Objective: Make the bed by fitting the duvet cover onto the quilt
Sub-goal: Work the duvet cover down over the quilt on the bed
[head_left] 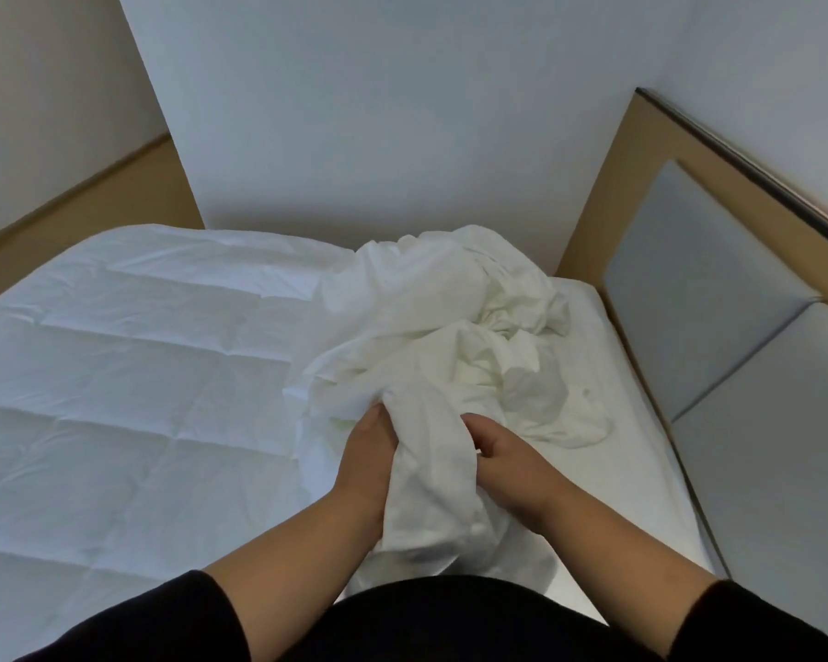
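While the quilt (130,355) lies spread flat over the left part of the bed (641,470), reaching its left edge and far left corner, the duvet cover (455,336) is still a crumpled heap toward the right side, its near end drawn up between the two hands. None of the quilt is inside the cover, so the fitting step has, by appearance, not begun.

The left hand (366,463) lies along the left flank of the gathered fabric, thumb up against it; its fingers are hidden behind the cloth, so whether this grip is closed round the fabric cannot be told. The right hand (503,463) has its fingers curled into the right flank of the same bunch and grips it.

Hazards from this state:

1. Wrong edge selected. The bunch shows no visible opening or corner. Pulling it out blind may present a closed side to the quilt.
2. Twisting. The heap is folded over itself; lifting it from one bunched point may wind the cover into a rope.
3. Quilt displacement. The cover's left fringe overlaps the quilt's right edge. Dragging the cover may pull the quilt out of square.
4. Snagging or spill. The heap sits close to the headboard (718,298) along the right edge of the bed, and fabric may drop off that side.
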The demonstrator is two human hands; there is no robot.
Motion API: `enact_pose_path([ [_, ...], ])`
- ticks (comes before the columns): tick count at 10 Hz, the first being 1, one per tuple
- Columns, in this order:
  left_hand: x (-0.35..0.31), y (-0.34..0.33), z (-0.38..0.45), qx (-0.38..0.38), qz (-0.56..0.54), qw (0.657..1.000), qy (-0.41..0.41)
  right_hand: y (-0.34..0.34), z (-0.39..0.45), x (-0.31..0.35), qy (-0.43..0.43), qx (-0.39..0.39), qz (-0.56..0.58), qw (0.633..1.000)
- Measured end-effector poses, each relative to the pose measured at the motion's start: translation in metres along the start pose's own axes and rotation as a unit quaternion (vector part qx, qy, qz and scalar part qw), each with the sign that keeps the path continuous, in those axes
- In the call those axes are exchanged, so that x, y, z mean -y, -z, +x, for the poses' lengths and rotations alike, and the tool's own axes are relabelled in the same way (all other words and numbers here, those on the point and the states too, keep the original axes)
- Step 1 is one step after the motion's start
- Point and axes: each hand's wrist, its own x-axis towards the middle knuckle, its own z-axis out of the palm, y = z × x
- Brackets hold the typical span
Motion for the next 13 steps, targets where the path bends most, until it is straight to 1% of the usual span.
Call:
enact_pose_path([
  [1, -0.004, -0.008, -0.007, 0.026, 0.019, 0.999, -0.042, -0.008, -0.005, 0.002, 0.011, -0.006, 0.005, 1.000],
  [2, 0.004, -0.007, -0.007, 0.015, 0.106, 0.987, -0.118, -0.020, -0.004, -0.004, 0.037, -0.004, -0.069, 0.997],
  [3, -0.003, 0.004, -0.010, -0.007, 0.258, 0.948, -0.185, -0.024, -0.002, -0.004, 0.040, 0.004, -0.101, 0.994],
  [4, -0.031, 0.018, -0.020, -0.041, 0.250, 0.952, -0.172, -0.017, 0.001, -0.002, 0.044, -0.046, -0.060, 0.996],
  [5, -0.068, 0.021, -0.049, -0.029, 0.180, 0.962, -0.203, -0.016, 0.007, -0.007, 0.032, -0.028, -0.116, 0.992],
  [6, -0.088, 0.011, -0.084, 0.046, 0.185, 0.950, -0.247, -0.011, 0.021, 0.003, 0.049, -0.049, -0.150, 0.986],
  [7, -0.075, 0.019, -0.076, 0.081, 0.068, 0.984, -0.145, 0.010, 0.034, 0.018, 0.065, -0.140, -0.136, 0.979],
  [8, -0.034, 0.041, -0.041, 0.063, 0.198, 0.978, -0.019, 0.034, 0.034, 0.018, 0.103, -0.248, -0.053, 0.962],
  [9, 0.013, 0.044, -0.027, 0.243, 0.622, 0.739, 0.090, 0.016, 0.022, 0.008, 0.146, -0.218, -0.132, 0.956],
  [10, 0.023, 0.045, -0.013, 0.273, 0.691, 0.663, 0.094, -0.011, 0.011, -0.006, 0.139, -0.124, -0.218, 0.958],
  [11, 0.003, 0.058, 0.012, 0.059, 0.617, 0.785, 0.009, -0.007, 0.009, -0.010, 0.121, -0.087, -0.254, 0.956],
  [12, -0.036, 0.055, 0.021, -0.040, 0.362, 0.927, 0.084, -0.010, 0.004, -0.013, 0.109, -0.028, -0.267, 0.957],
  [13, -0.052, 0.039, 0.011, 0.065, 0.401, 0.899, 0.163, -0.021, 0.001, -0.011, 0.095, -0.007, -0.323, 0.942],
])
